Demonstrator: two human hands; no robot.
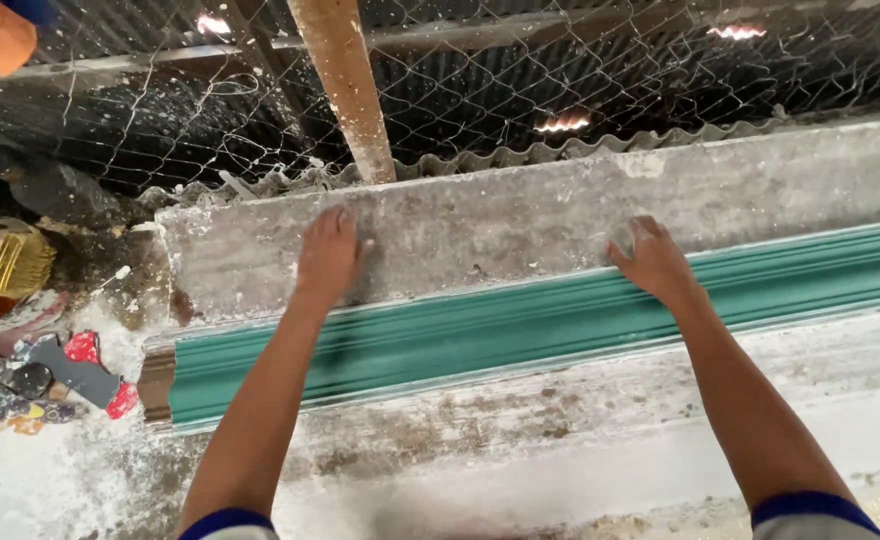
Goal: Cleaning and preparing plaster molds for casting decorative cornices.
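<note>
No packages, labels, signs or screens show anywhere in this view.
</note>
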